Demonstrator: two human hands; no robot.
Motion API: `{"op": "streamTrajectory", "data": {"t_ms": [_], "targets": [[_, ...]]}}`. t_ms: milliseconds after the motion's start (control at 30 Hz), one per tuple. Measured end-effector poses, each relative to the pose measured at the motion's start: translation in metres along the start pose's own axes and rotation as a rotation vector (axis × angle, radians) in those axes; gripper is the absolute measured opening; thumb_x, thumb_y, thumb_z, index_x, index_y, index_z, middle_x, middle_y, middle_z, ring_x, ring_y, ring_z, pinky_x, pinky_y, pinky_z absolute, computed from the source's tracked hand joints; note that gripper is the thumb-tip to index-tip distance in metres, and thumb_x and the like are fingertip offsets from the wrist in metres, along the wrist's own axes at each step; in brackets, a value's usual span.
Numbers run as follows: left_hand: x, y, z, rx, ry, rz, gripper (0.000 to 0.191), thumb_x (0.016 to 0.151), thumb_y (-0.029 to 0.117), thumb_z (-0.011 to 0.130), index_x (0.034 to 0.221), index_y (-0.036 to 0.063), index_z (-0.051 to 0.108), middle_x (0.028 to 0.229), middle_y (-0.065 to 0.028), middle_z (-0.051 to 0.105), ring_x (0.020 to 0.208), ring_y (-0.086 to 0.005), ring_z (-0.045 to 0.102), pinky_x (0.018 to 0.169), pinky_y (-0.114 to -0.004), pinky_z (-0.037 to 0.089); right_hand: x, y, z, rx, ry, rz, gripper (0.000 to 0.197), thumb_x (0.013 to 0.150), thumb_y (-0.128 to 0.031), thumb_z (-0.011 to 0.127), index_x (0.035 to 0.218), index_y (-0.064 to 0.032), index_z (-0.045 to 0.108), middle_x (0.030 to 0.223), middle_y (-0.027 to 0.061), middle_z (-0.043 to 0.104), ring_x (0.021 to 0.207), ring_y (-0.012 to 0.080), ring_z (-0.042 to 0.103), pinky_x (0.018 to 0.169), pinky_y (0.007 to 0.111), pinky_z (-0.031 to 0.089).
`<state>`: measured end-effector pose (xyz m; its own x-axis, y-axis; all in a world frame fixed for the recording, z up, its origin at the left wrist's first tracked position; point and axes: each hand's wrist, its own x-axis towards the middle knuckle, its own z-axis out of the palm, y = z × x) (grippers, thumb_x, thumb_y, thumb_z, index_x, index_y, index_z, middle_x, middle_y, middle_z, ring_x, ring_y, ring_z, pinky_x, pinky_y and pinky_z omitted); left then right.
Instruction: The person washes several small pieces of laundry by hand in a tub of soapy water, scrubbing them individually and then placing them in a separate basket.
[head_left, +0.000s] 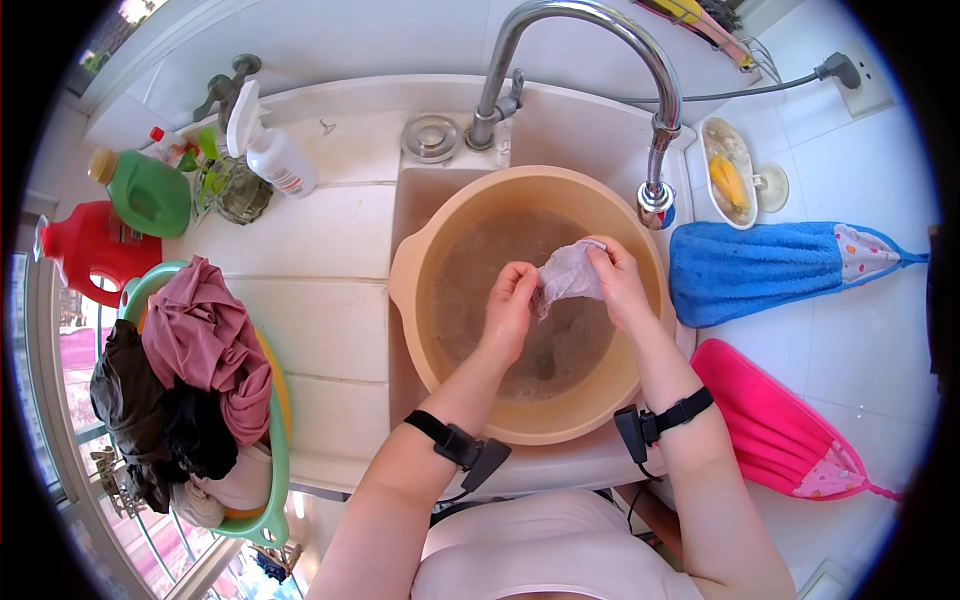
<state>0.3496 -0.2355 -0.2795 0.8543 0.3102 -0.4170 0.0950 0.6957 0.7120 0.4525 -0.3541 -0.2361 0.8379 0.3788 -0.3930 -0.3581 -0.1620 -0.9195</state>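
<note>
A small wet cloth, pale greyish lilac, is stretched between my two hands above a peach plastic basin. My left hand pinches its left edge, where the fabric looks darker. My right hand grips the upper right part between thumb and fingers. Below them, cloudy brownish water with some froth at its rim fills the lower part of the basin. A dark shape under the water is too blurred to name. The basin sits in a white sink.
A chrome gooseneck faucet arches over the basin's right rim. At left, a green basin holds heaped clothes. Detergent bottles and a spray bottle stand behind it. Blue and pink hand towels hang at right, below a soap dish.
</note>
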Motion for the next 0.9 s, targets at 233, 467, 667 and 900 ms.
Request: {"op": "streamTrajectory", "data": {"t_ms": [233, 467, 667, 900], "targets": [[-0.004, -0.001, 0.009, -0.139, -0.001, -0.116, 0.017, 0.096, 0.029, 0.044, 0.095, 0.0133, 0.048, 0.075, 0.0044, 0.049, 0.069, -0.0049, 0.047, 0.058, -0.022, 0.041, 0.001, 0.001, 0.009, 0.224, 0.072, -0.103, 0.023, 0.092, -0.026, 0.052, 0.089, -0.0039, 0.057, 0.080, -0.0029, 0.054, 0.073, 0.0061, 0.049, 0.069, 0.021, 0.039], [0.002, -0.006, -0.007, -0.369, 0.041, -0.282, 0.028, 0.096, 0.038, 0.039, 0.091, 0.0125, 0.049, 0.071, 0.0009, 0.051, 0.061, -0.0102, 0.053, 0.048, -0.027, 0.044, -0.042, 0.010, 0.066, -0.911, -0.190, -0.648, 0.030, 0.086, -0.029, 0.055, 0.069, -0.0056, 0.051, 0.062, 0.0155, 0.059, 0.058, 0.0337, 0.058, 0.051, 0.041, 0.045], [-0.006, 0.007, 0.009, -0.091, 0.061, -0.273, 0.032, 0.096, 0.039, 0.036, 0.087, 0.0130, 0.053, 0.065, 0.0009, 0.050, 0.058, -0.0089, 0.051, 0.050, -0.024, 0.042, -0.022, 0.011, 0.070, -0.872, 0.114, -0.426, 0.025, 0.087, -0.030, 0.054, 0.076, -0.0075, 0.050, 0.060, 0.0164, 0.059, 0.059, 0.0365, 0.059, 0.052, 0.045, 0.046], [-0.009, 0.014, 0.006, -0.067, -0.093, -0.474, 0.031, 0.096, 0.042, 0.036, 0.085, 0.0156, 0.050, 0.062, 0.0025, 0.049, 0.063, -0.0079, 0.053, 0.053, -0.026, 0.043, -0.012, 0.014, 0.071, -0.820, 0.209, -0.349, 0.025, 0.087, -0.028, 0.054, 0.076, -0.0055, 0.050, 0.062, 0.0204, 0.057, 0.063, 0.0417, 0.057, 0.054, 0.048, 0.043]]}}
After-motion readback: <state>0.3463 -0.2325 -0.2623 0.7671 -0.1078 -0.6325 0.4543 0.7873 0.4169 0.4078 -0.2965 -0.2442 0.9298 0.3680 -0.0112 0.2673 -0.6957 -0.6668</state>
